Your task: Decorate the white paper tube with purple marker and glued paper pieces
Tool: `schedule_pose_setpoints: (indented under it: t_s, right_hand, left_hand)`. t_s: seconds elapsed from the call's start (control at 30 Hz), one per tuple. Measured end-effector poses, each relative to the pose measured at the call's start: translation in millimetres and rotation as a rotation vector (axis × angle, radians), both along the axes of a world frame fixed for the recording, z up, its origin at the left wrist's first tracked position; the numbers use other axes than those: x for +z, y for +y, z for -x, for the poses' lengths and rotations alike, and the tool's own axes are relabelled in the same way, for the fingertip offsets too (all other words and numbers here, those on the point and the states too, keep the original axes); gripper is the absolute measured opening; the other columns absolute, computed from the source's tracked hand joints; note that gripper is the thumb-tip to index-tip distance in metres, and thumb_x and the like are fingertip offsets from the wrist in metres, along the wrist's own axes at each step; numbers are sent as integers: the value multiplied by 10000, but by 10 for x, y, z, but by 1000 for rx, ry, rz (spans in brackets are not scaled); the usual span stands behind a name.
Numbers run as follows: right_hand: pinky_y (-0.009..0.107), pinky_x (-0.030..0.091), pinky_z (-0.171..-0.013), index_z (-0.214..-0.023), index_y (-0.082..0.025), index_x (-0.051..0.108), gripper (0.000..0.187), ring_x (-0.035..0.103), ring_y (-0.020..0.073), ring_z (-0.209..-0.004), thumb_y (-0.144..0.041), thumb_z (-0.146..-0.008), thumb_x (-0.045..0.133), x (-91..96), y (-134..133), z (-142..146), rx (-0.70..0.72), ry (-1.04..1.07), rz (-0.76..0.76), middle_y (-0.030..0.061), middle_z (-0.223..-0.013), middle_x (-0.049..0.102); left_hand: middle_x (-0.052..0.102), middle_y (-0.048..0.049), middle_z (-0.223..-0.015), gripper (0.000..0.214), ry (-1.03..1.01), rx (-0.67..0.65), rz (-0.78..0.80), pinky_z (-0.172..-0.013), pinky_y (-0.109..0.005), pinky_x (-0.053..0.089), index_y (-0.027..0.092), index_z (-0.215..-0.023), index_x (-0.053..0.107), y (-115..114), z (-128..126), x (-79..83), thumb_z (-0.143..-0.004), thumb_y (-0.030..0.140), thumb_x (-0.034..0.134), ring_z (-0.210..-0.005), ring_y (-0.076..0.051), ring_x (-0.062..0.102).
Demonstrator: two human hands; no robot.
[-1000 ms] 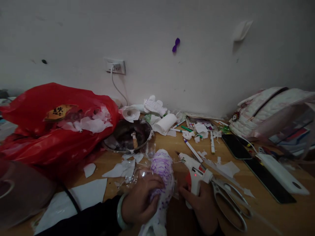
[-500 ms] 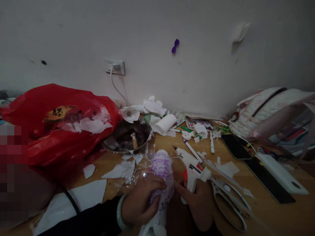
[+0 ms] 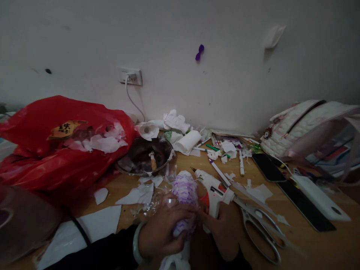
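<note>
A bottle-shaped form (image 3: pixel 184 186) covered in overlapping white and purple paper pieces lies in front of me, pointing towards the wall. My left hand (image 3: pixel 160 228), with a pale bangle at the wrist, is wrapped over its middle. Just right of it, my right hand (image 3: pixel 226 234) grips the handle of a white and orange glue gun (image 3: pixel 214 189). The gun's nozzle points up and left, beside the form's far end. My right fingertips meet the left fingers at the form's side. Silver scissors (image 3: pixel 263 230) lie right of the gun.
A red plastic bag (image 3: pixel 92 174) full of scraps stands left of a dark round pan (image 3: pixel 137 155). Paper rolls (image 3: pixel 189 142), markers and scraps lie along the wall. At the right are a phone (image 3: pixel 268 167), a white power bank (image 3: pixel 320 198) and a pale backpack (image 3: pixel 298 127).
The glue gun and my right hand have shifted slightly left, towards the papered form. My left fingers have moved further across it, now reaching the right hand.
</note>
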State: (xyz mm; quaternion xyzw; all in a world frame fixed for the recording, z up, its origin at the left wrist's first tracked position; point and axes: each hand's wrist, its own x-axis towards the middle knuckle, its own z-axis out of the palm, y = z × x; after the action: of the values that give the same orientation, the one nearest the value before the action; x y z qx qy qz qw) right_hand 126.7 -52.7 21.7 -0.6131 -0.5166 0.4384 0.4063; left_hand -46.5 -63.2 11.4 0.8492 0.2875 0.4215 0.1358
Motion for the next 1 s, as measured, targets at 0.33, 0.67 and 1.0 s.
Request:
schedule_pose_setpoints:
  t_s: [0.33, 0.67, 1.0]
  right_hand:
    - [213, 421, -465, -549, -197, 493, 318, 499, 122, -469, -428, -612, 703, 3, -1, 4, 35, 71, -74, -35, -479, 530]
    - [231, 427, -435, -538, -197, 506, 349, 529, 146, -452, -479, -552, 712, -33, 17, 6, -6, 41, -38, -19, -471, 554]
    - [254, 438, -494, -498, -196, 504, 405, 545, 152, -413, -502, -761, 546, -113, -64, -170, 36, 88, -58, 2, -403, 553]
  left_hand:
    - [653, -82, -1066, 502, 30, 19, -4, -807, -402, 425, 232, -1132, 350, 5, 0, 22, -666, 76, 450, -883, -227, 628]
    - [649, -78, -1052, 473, 40, 31, 26, -795, -386, 415, 226, -1115, 366, 4, 6, 39, -667, 91, 439, -886, -228, 610]
    - [637, -79, -1040, 450, 51, 40, 19, -847, -377, 388, 215, -1125, 375, 5, 19, 0, -698, 91, 449, -895, -218, 603]
